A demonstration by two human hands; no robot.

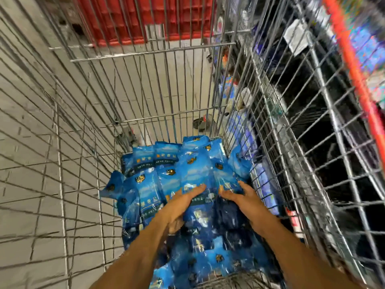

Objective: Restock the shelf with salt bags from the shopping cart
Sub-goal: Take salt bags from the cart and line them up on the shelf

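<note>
Grey tiled floor [27,113] shows through the silver wire shopping cart [145,53], whose bottom is filled with glossy blue plastic salt bags [166,180]. The left hand [181,205] lies on one bag, fingers straight. The right hand [241,197] touches a neighbouring bag, fingers slightly bent; whether it grips, I cannot tell. Right of the cart stands a dark shelf [333,142].

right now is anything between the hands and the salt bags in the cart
Nothing visible. The left hand and right hand already lie on the blue salt bags at the top of the pile. The cart is open above, though its wire walls stand all round.
</note>
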